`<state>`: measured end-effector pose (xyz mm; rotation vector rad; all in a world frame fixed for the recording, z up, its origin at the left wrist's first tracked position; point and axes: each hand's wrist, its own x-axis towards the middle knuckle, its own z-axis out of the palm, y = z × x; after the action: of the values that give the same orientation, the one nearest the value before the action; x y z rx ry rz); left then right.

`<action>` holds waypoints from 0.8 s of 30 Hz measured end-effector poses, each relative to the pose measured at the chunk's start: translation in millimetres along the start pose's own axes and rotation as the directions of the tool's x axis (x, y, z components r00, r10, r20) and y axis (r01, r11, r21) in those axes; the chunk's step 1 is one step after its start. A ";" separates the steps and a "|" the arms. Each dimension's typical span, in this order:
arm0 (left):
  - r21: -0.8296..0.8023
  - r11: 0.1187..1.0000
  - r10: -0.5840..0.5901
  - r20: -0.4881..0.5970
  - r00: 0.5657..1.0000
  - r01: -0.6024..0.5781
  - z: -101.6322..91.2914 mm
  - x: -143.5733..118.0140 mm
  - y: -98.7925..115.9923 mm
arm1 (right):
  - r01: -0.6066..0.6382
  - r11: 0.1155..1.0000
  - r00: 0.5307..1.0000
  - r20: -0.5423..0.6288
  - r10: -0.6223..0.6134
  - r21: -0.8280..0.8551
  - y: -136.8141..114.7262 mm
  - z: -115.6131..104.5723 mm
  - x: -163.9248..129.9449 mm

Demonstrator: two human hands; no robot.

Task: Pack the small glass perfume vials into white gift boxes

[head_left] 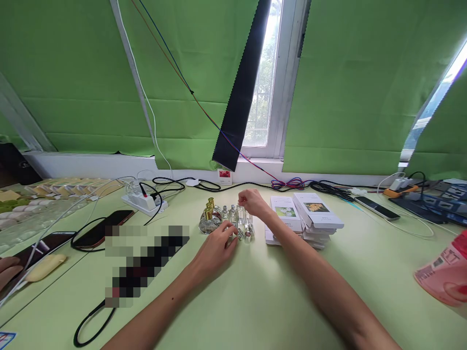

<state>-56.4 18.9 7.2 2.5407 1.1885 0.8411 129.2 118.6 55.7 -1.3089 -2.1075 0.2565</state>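
Observation:
Small clear glass bottles stand close together at the middle of the table, some with silver necks. My left hand rests low in front of them, its fingers loosely bent and apart, touching or nearly touching the nearest glass. Behind the group, my right hand pinches the top of a clear glass bottle; its fingertips partly hide that top. Round glass bottles with gold caps are just left of the group. A silver-ended glass tube or bottle lies at the front right.
Stacked white boxes with flower pictures stand by my right forearm. A power strip, cables and phones lie left; another phone lies right. A pink pouch is at far right. Another person's hand shows at far left.

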 end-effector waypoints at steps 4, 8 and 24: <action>0.011 1.000 -0.004 0.008 1.000 0.004 -0.2 -0.6 0.5 | 0.023 1.000 1.000 0.012 -0.023 -0.015 1.0 0.8 0.1; 0.010 1.000 -0.011 0.015 1.000 0.010 0.5 -1.3 1.0 | 0.018 1.000 1.000 0.012 -0.018 -0.018 0.7 0.5 -0.3; -0.019 1.000 0.007 -0.024 1.000 -0.007 3.4 -0.3 -1.0 | 0.023 0.999 1.000 0.010 -0.023 -0.041 0.6 -0.2 -0.2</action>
<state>-55.2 19.5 3.9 2.5282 1.1734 0.8823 129.8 118.6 55.5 -1.3085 -2.1453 0.2114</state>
